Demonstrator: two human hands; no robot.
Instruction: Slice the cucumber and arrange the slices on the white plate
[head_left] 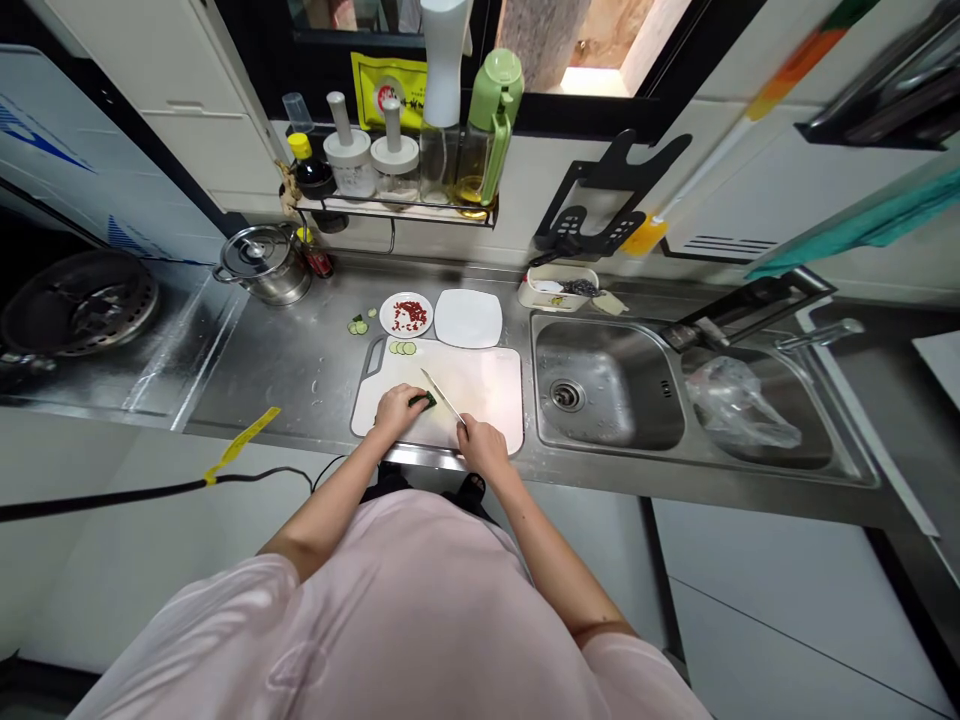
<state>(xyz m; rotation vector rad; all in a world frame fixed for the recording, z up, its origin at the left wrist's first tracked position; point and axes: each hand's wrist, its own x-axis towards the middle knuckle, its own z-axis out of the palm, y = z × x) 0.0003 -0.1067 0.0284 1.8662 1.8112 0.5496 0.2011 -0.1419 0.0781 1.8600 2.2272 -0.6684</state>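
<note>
On the white cutting board (487, 385), my left hand (396, 412) has its fingers closed on a dark green piece of cucumber (428, 401). My right hand (484, 445) grips the handle of a knife (441, 391), whose blade slants up and left over the board, a little right of the cucumber. A short row of pale green cucumber slices (403, 348) lies at the board's upper left. Behind the board stand a round plate (386, 318) of chopped red pieces (410, 316) and a white squarish plate (469, 318). A few cucumber bits (358, 326) rest on the counter.
To the right is a steel double sink (611, 390) with a tap (821, 335) and a plastic bag (742, 400). A lidded pot (266, 265) and a wok (79, 300) stand left. Above the counter, a rack (397, 207) holds bottles and jars.
</note>
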